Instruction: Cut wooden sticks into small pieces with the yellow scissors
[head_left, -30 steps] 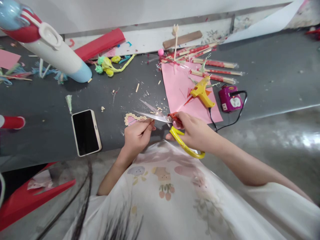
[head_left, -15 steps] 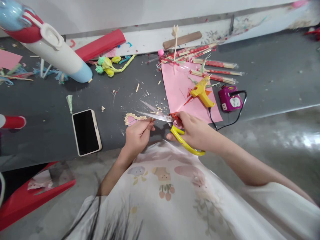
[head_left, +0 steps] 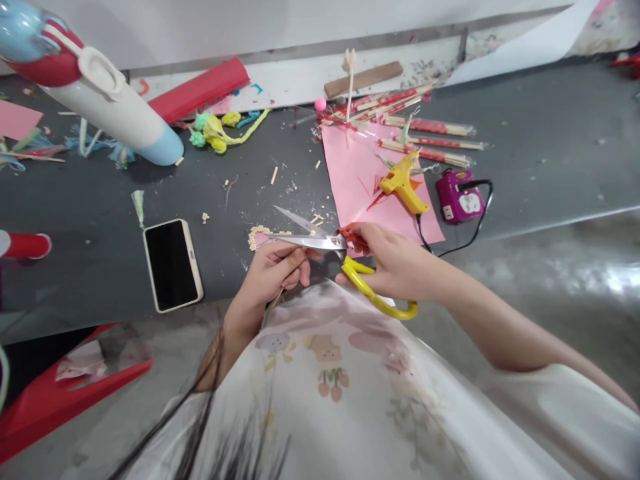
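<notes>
In my right hand [head_left: 395, 263] is a pair of scissors [head_left: 320, 243] with yellow and red handles, its blades parted and pointing left. My left hand [head_left: 275, 273] is closed with a thin wooden stick [head_left: 273, 304] pinched in it; most of the stick is hidden by the fingers. The lower blade lies just above the left fingertips. Behind the left hand, partly covered, a pink piece edged with small wooden bits [head_left: 253, 238] rests on the dark table. Short cut stick pieces [head_left: 317, 218] are scattered beyond the blades.
A yellow glue gun [head_left: 406, 187] lies on pink paper [head_left: 345, 173], beside a purple power socket [head_left: 461, 197] with a cord. Wrapped sticks [head_left: 430, 127] lie behind. To the left are a phone [head_left: 173, 265] and a large bottle [head_left: 115, 107].
The scissor blades have spread wider, the lower one dropping towards me. My left hand has turned and shifted slightly nearer me, and the stick's end now shows below it.
</notes>
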Demonstrator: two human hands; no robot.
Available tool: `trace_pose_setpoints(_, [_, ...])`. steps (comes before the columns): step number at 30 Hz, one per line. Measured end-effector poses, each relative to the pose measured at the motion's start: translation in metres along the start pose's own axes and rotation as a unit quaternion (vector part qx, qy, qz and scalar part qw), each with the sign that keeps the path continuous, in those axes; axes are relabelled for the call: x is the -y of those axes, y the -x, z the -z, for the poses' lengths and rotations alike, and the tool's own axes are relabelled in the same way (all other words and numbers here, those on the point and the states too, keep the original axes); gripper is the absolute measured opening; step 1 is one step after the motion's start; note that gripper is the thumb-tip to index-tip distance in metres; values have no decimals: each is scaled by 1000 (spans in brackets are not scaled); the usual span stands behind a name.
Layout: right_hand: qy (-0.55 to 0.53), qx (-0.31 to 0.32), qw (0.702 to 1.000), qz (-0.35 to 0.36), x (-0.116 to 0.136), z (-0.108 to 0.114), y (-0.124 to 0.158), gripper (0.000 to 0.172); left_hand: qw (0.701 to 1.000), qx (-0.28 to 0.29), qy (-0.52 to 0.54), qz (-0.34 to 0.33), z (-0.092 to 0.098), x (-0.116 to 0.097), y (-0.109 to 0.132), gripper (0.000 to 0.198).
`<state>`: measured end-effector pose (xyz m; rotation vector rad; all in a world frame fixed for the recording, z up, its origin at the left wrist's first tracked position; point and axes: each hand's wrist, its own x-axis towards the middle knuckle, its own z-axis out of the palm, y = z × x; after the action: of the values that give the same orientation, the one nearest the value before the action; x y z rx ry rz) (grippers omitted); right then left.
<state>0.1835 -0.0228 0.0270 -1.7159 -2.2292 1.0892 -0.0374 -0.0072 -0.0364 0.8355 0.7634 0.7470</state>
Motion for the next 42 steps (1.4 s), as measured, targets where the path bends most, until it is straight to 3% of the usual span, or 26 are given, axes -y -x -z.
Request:
trace_pose_setpoints(8, [13,-5,1000,-24,-2,-1,-5,31,999,-31,-40,0,1,2,0,32])
trace_pose_setpoints(13, [21,-16,999,-44,-2,-4,-6,32,974,-77,-203,-61,0,2,0,40])
trace_pose_setpoints(15, [21,-21,998,-48,-1,-5,-6,33,933,-109,-325,-110,-1,2,1,37])
trace_pose_setpoints(18, [14,-26,998,-58,1,-6,-6,35,834,-163,-486,-206,-3,5,2,24])
trace_pose_setpoints(21, [7,-29,997,-68,2,-8,-6,36,739,-182,-579,-293,-2,10,2,21])
trace_pose_setpoints(24, [-1,-34,998,-61,1,-10,-4,38,697,-175,-613,-328,-2,12,1,24])
trace_pose_setpoints(26, [-7,-32,998,-45,0,-12,-3,42,700,-168,-608,-333,-2,12,1,24])
trace_pose_setpoints(28, [-10,-26,999,-26,-2,-13,-2,48,724,-161,-586,-326,-3,10,2,24])
trace_pose_setpoints(31, [-8,-17,1000,-3,-5,-13,0,55,784,-152,-538,-272,-4,6,4,26])
trace_pose_setpoints(36, [-8,17,1000,4,-4,-8,3,51,892,-108,-411,-154,-6,-1,6,37])
trace_pose_setpoints(38, [-7,18,1000,2,-3,-6,3,51,907,-101,-383,-141,-7,-2,5,36])
trace_pose_setpoints(42, [-11,6,1000,-5,-3,-4,3,50,910,-102,-377,-140,-8,-3,5,38])
